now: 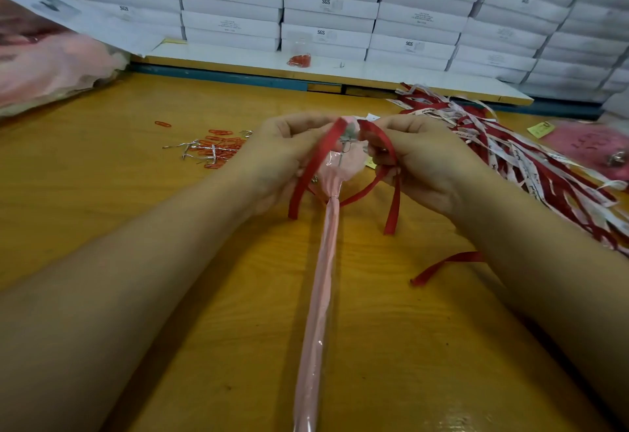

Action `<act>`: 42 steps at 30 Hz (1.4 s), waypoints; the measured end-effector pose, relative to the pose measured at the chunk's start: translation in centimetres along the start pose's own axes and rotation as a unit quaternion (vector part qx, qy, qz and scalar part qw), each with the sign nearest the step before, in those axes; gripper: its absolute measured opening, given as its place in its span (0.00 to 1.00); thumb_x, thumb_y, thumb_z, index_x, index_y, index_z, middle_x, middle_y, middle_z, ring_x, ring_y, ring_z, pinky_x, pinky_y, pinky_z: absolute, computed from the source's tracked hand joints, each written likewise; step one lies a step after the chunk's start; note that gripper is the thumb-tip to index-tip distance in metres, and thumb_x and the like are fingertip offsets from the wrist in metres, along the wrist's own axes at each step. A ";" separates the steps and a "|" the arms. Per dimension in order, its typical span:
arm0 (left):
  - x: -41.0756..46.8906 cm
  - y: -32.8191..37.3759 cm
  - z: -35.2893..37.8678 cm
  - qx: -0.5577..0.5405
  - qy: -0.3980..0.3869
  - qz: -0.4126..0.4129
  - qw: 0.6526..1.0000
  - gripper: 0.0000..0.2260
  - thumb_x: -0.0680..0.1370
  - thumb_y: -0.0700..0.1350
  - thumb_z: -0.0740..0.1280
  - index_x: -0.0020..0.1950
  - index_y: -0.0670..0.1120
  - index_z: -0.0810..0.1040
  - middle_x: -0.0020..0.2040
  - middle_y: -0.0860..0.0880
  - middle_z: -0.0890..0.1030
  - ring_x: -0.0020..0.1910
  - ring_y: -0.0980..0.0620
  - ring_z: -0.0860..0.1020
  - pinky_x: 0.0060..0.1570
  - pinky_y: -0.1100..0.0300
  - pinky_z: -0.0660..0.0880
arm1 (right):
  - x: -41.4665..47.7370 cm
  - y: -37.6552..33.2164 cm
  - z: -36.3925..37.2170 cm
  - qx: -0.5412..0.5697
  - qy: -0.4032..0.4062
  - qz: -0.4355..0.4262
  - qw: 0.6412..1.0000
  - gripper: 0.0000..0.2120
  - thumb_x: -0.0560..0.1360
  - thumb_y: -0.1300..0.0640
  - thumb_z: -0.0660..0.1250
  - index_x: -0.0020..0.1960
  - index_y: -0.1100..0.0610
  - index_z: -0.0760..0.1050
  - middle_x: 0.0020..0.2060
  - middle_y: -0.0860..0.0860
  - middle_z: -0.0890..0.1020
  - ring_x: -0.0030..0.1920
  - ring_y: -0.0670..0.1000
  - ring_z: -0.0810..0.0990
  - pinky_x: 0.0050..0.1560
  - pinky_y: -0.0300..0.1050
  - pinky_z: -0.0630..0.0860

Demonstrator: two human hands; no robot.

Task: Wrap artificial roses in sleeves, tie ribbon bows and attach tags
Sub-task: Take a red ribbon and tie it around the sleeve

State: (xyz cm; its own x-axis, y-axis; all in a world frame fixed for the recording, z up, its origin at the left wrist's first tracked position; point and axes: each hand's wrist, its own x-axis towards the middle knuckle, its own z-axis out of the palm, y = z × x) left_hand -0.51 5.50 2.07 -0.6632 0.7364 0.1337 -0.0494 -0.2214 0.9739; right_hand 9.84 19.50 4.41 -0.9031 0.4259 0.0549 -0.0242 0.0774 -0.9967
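Yellow wooden table [112, 200], red paper clips [221, 147] piled left, red and white ribbons [517, 162] heaped right

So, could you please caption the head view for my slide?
Left hand and right hand hold a red ribbon at a sleeved rose on a table.

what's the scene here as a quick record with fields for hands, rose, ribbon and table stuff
left hand: pinches a loop of the red ribbon near the rose head
right hand: pinches another part of the red ribbon
rose: wrapped in a pink sleeve, stem end towards the person
bow: not finished, two tails hang loose
table left: orange paper clips
table right: pile of ribbons, red and white
behind: stacked white boxes
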 end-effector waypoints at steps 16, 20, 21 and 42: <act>-0.5 -0.4 0.8 0.144 -0.015 0.087 0.986 0.05 0.74 0.38 0.70 0.49 0.44 0.82 0.42 0.45 0.85 0.38 0.54 0.83 0.37 0.64 0.77 | 0.1 0.3 0.7 -0.046 -0.021 -0.009 0.999 0.05 0.70 0.66 0.72 0.36 0.60 0.80 0.30 0.52 0.79 0.31 0.47 0.74 0.34 0.39 0.75; -0.5 -0.4 1.0 0.132 0.037 0.085 0.987 0.04 0.75 0.38 0.68 0.41 0.45 0.80 0.32 0.54 0.82 0.29 0.62 0.78 0.31 0.71 0.72 | 0.1 0.7 0.5 -0.006 -0.036 -0.011 0.999 0.09 0.75 0.69 0.65 0.47 0.59 0.81 0.45 0.60 0.82 0.41 0.51 0.80 0.41 0.40 0.78; -0.4 -0.4 1.0 0.123 0.055 0.072 0.988 0.05 0.76 0.39 0.68 0.41 0.46 0.80 0.32 0.54 0.82 0.27 0.62 0.76 0.29 0.70 0.70 | 0.1 0.7 0.3 -0.003 -0.044 -0.015 0.999 0.11 0.75 0.70 0.63 0.50 0.58 0.80 0.48 0.61 0.82 0.44 0.52 0.80 0.44 0.42 0.79; -1.2 0.6 0.8 0.326 0.040 0.161 0.931 0.10 0.73 0.40 0.72 0.48 0.54 0.78 0.40 0.54 0.82 0.42 0.59 0.80 0.45 0.66 0.76 | -0.4 0.7 1.3 0.013 0.044 -0.001 0.999 0.14 0.76 0.64 0.65 0.34 0.56 0.82 0.32 0.54 0.76 0.29 0.45 0.72 0.28 0.34 0.71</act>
State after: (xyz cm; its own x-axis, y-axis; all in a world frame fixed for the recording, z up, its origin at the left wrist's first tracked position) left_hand 0.89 4.98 2.64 -0.6192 0.6438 0.4496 0.6085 0.0316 0.7929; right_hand 9.56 18.20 3.58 -0.8614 0.5042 0.0609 -0.0380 0.0556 -0.9977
